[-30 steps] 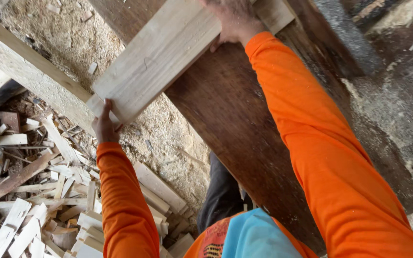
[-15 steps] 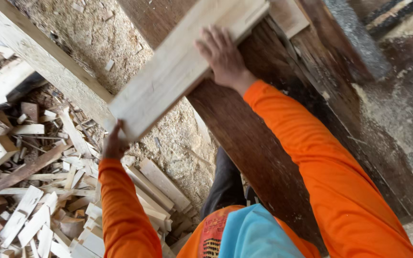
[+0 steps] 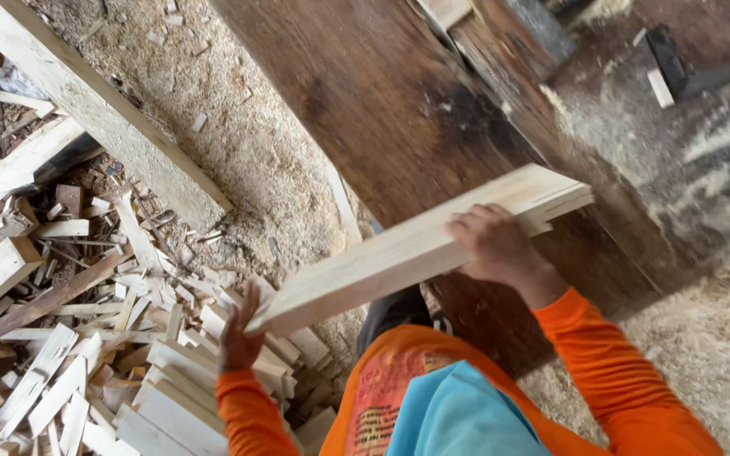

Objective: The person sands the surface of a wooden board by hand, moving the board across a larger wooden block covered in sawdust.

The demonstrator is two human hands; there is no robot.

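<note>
The left hand (image 3: 241, 331) grasps the lower end of a pale wooden board (image 3: 420, 247), and the right hand (image 3: 498, 245) lies closed over its upper part (both sleeves are orange). The board is in the air, tilted, in front of a dark wide plank (image 3: 399, 101). Below left lies a pile of wood offcuts (image 3: 86, 338), on sawdust ground (image 3: 238, 143).
</note>
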